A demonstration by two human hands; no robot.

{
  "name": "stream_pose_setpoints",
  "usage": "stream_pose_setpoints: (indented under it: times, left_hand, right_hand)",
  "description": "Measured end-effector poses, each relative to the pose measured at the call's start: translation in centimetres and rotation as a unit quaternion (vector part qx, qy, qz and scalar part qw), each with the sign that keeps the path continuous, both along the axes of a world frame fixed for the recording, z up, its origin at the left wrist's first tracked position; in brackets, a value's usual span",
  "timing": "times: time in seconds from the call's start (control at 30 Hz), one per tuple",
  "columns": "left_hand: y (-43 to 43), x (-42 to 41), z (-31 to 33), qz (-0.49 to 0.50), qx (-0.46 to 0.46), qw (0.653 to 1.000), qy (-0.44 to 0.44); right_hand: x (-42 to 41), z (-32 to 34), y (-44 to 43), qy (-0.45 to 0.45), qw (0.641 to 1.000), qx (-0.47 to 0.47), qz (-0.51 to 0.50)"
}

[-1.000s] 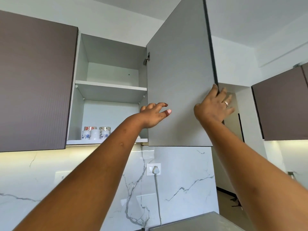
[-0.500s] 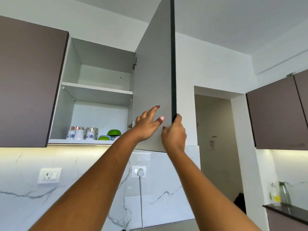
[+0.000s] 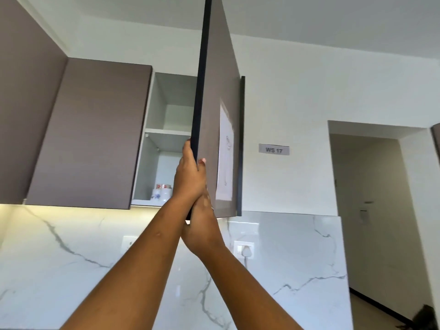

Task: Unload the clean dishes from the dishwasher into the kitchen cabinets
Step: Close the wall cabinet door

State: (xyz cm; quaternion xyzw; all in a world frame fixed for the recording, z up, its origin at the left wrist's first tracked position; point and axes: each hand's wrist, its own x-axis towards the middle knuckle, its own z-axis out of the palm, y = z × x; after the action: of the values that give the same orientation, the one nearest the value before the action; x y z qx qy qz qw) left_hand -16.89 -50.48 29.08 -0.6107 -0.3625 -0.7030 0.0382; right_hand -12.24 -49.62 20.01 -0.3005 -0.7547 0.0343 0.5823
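Observation:
The open wall cabinet holds patterned white cups on its bottom shelf; its upper shelf shows nothing. I see its grey-brown door almost edge-on, swung partway out. My left hand grips the door's dark front edge, fingers on the inner side and thumb on the outer face. Just below, my right hand lies at the door's lower corner with its fingers straight up along the outer face, partly hidden behind my left wrist. No dish is in either hand.
A closed cabinet door adjoins on the left. A sheet of paper is stuck on the open door's outer face. The marble backsplash carries sockets. A "WS 17" sign and a doorway are at the right.
The door has swung from wide open towards the cabinet, and my view shifted right. My left hand went from flat on the inner face to gripping the edge. My right hand dropped to the lower corner.

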Motion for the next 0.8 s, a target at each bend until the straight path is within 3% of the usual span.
stream_pose_setpoints:
  times: [0.07, 0.17, 0.4, 0.6, 0.8]
  left_hand:
    - [0.6, -2.1, -0.6, 0.068, 0.013, 0.998, -0.007]
    - [2.8, -6.1, -1.4, 0.138, 0.015, 0.99, -0.003]
    - [9.8, -13.8, -2.9, 0.162, 0.0, 0.987, 0.007]
    - [18.2, -20.0, -3.0, 0.18, 0.012, 0.983, 0.045]
    - [25.3, -23.4, -3.3, 0.328, 0.015, 0.927, 0.181]
  right_hand:
    - [-1.3, -0.6, 1.3, -0.077, 0.994, 0.046, -0.059]
    - [-3.2, -0.9, 3.7, -0.154, 0.985, 0.029, -0.074]
    - [-7.5, -1.0, 10.9, -0.289, 0.932, 0.076, -0.204]
    - [-12.3, -1.4, 20.9, -0.293, 0.885, 0.164, -0.321]
    - [-15.5, -2.2, 26.8, -0.272, 0.869, 0.189, -0.367]
